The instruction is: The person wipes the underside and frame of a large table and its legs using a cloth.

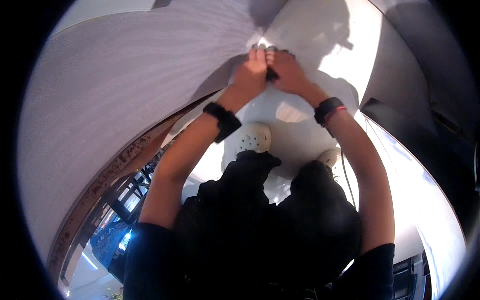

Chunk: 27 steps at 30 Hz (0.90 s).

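Note:
My left hand [254, 73] and my right hand [289, 71] meet in front of me, close to where a pale, ribbed-looking panel [131, 71] comes together with a smooth white surface [307, 22]. Between them is a small dark object [272, 75], whose near end shows below the fingers; its kind cannot be told. My right hand is wrapped over it. The fingers of my left hand lie alongside, pointing away towards a bright spot at the junction. Blur and the fingers hide the far end of the object.
A rusty metal edge [101, 180] borders the panel on the left. My white perforated clogs [254, 138] stand on the pale floor below. A thin dark cable [348, 176] runs beside my right forearm. Dark structures [401, 123] are at right, and a blue bundle [107, 240] lies lower left.

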Tool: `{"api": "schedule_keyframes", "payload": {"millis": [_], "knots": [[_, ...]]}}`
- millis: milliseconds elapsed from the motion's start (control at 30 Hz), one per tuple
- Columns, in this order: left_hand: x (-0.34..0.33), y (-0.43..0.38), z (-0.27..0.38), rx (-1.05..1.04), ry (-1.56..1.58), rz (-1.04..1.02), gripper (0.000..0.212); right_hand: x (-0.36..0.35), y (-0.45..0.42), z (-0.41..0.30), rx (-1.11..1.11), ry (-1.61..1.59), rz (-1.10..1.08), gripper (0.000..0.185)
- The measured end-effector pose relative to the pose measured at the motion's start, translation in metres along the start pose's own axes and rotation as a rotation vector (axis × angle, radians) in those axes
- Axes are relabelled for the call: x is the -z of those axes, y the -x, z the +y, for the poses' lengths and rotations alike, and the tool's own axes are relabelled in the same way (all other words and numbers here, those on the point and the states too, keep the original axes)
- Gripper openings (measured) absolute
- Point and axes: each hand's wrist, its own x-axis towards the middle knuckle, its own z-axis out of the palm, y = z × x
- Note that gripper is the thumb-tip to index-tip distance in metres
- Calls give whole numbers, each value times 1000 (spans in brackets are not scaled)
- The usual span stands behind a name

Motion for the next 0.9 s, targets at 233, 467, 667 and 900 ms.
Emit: {"api": "schedule_keyframes", "payload": {"millis": [233, 467, 667, 900], "knots": [[-7, 92, -3, 240, 75, -208, 51, -45, 37, -45, 160, -7, -277, 46], [25, 76, 15, 136, 211, -185, 62, 20, 9, -63, -175, -320, -445, 38], [37, -18, 53, -137, 373, 122, 65, 117, -3, -44, -433, -437, 55, 42], [64, -162, 102, -658, 382, 388, 35, 215, -42, -14, -673, 519, 228, 40]]}}
